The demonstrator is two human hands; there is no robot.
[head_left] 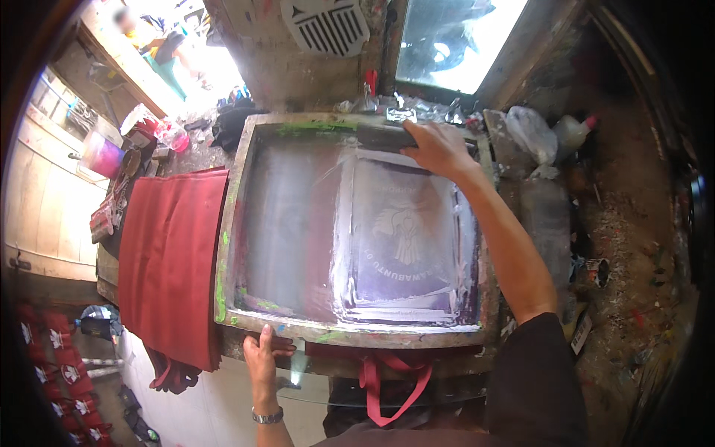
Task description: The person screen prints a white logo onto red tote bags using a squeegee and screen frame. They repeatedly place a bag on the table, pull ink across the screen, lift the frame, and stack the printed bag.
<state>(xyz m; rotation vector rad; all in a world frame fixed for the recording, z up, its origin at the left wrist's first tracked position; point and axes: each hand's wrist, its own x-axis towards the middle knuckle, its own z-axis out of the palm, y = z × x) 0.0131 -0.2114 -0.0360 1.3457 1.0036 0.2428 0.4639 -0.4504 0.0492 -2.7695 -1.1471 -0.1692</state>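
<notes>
A wooden-framed printing screen (287,216) lies in front of me, its pale mesh carrying a round emblem on the right half. White and purple ink smears border that emblem. At the screen's near edge is my left hand (262,365), thumb against the wood and fingers along its side. My right hand (439,147) reaches to the far end, closed on a dark bar that looks like a squeegee (378,135); its grip is partly hidden. Beneath the screen lies a red fabric bag, with its handle (395,391) hanging over the near edge.
A stack of red bags (171,261) sits left of the screen. A tub of pink ink (100,154) stands at the far left. On the right are a plastic bag (531,134) and a bottle (572,135). Printed red bags (71,372) lie low on the left. Another person appears far off.
</notes>
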